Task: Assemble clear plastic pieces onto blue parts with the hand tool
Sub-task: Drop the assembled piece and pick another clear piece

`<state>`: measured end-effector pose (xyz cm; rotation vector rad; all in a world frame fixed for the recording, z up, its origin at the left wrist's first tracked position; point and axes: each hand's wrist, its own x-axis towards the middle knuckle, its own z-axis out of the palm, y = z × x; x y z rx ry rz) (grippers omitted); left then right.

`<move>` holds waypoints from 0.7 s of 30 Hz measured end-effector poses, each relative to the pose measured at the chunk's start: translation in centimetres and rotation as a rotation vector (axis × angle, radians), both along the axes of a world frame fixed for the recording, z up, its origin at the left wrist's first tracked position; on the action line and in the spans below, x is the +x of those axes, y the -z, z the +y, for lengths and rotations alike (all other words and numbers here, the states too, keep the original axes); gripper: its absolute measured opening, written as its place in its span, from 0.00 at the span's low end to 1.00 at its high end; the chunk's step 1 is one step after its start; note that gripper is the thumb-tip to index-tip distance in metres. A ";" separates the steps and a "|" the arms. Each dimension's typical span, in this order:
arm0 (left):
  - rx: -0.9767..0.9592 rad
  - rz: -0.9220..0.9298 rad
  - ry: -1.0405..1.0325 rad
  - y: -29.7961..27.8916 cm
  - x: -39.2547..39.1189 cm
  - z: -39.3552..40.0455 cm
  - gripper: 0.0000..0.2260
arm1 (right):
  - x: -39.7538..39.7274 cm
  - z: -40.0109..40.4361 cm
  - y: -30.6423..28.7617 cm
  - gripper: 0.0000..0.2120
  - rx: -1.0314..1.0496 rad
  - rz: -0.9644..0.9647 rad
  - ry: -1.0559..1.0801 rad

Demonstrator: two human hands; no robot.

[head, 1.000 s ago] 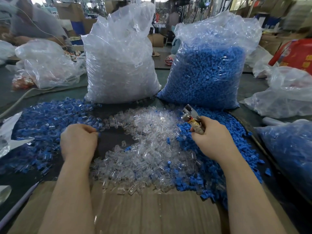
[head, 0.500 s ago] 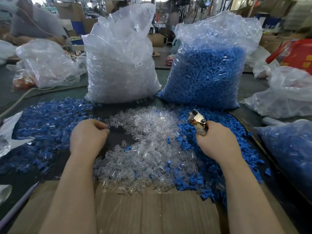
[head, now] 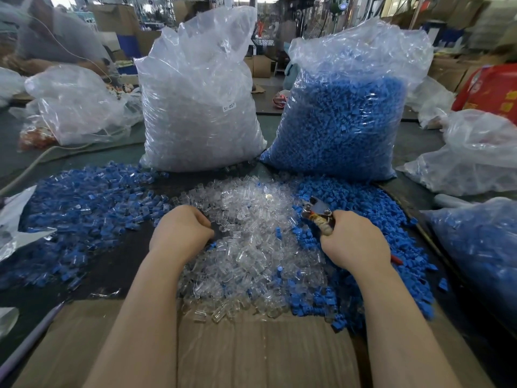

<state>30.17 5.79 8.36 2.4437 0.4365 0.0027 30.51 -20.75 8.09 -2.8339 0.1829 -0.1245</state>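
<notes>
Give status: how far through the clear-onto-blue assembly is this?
Done: a spread of joined blue-and-clear pieces on the left. In hand: the right hand grips the metal hand tool; the left hand, fingers curled, is at the loose clear plastic pieces. Left: that heap, loose blue parts, and both full bags.

Single head-worn wide-angle view, facing forward and down.
Camera sits close above the dark tabletop (head: 117,264); both forearms enter from the bottom edge, two large clear plastic sacks (head: 195,113) stand beyond, and the frame edges curve.
</notes>
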 end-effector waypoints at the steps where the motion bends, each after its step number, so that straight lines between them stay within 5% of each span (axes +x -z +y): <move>1: -0.047 -0.045 -0.007 -0.1 0.0 -0.2 0.06 | 0.0 0.0 0.0 0.09 0.005 -0.001 0.002; 5: -0.336 -0.172 0.016 -0.9 -0.3 -1.2 0.07 | -0.1 0.1 0.1 0.08 0.026 0.009 0.013; 13: -0.955 -0.107 0.101 -1.6 -0.6 -3.9 0.08 | 0.1 0.2 0.2 0.07 0.041 0.018 0.055; 21: -0.883 -0.140 0.135 -1.5 -0.6 -5.2 0.07 | 0.2 0.1 0.0 0.07 0.205 -0.157 0.079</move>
